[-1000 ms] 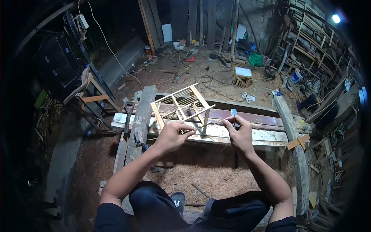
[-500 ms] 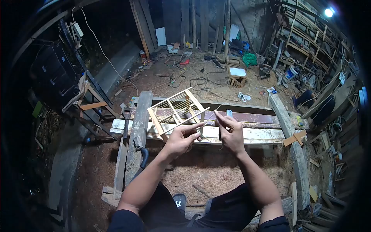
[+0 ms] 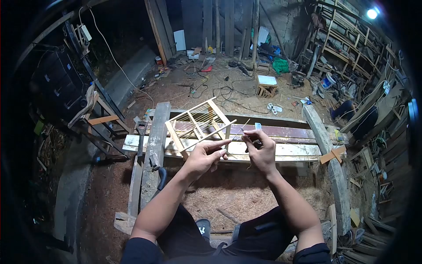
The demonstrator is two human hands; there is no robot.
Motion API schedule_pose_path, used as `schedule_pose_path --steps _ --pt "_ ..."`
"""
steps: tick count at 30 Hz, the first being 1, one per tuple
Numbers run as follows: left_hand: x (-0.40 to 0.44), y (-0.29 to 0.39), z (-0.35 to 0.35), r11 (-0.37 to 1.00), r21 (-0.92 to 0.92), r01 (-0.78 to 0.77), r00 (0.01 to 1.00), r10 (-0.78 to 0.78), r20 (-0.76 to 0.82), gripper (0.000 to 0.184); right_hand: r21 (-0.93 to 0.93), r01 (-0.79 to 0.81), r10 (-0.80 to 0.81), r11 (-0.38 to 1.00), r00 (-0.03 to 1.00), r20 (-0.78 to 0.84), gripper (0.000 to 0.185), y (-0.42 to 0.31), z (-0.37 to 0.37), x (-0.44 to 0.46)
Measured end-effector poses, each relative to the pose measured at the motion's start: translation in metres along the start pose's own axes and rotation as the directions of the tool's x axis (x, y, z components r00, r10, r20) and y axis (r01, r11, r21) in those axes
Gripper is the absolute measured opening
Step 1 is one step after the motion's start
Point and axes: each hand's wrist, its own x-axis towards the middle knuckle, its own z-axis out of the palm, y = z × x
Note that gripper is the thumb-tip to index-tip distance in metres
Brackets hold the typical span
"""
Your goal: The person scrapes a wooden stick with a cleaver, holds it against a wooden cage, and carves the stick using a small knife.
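Note:
A small wooden frame (image 3: 190, 123) strung with thin rods rests tilted on the plank bench (image 3: 299, 149). My left hand (image 3: 203, 159) is just in front of its near corner, fingers pinched together toward my right hand; what lies between them is too small to name. My right hand (image 3: 262, 151) is closed on a thin stick (image 3: 246, 123), which points up and away. The two hands are a short gap apart above the bench. A light blue object (image 3: 257, 126) lies behind my right hand.
A handsaw (image 3: 141, 132) lies at the bench's left end, near a thick beam (image 3: 154, 145). Crossed wood pieces (image 3: 333, 155) sit on the right beam. Beyond are a small crate (image 3: 267, 86), cables and scraps on the ground. A person's legs (image 3: 351, 115) show at right.
The stick in my right hand has turned from lying across between both hands to pointing up and away. My right hand has come closer to my left. The whole view has shifted slightly.

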Motion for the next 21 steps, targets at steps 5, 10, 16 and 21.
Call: schedule_pose_path --steps 5,10,16,21 --pt "0.000 -0.002 -0.001 0.980 -0.198 0.011 0.993 0.013 0.119 0.045 -0.053 0.234 -0.230 0.971 0.971 0.062 0.016 -0.007 -0.001 -0.009" --pt "0.001 -0.002 0.007 0.949 -0.300 0.093 0.993 -0.066 0.099 0.042 -0.020 0.088 -0.088 0.996 0.996 0.009 0.019 -0.020 -0.008 -0.009" --pt "0.000 -0.005 0.007 0.876 -0.462 0.138 0.985 -0.071 0.159 0.044 -0.050 0.196 -0.193 0.979 0.980 0.056 0.014 -0.024 -0.012 -0.010" --pt "-0.003 -0.003 0.005 0.841 -0.507 0.187 0.970 -0.077 0.231 0.049 -0.043 0.287 -0.284 0.957 0.957 0.064 0.019 -0.029 -0.012 -0.012"
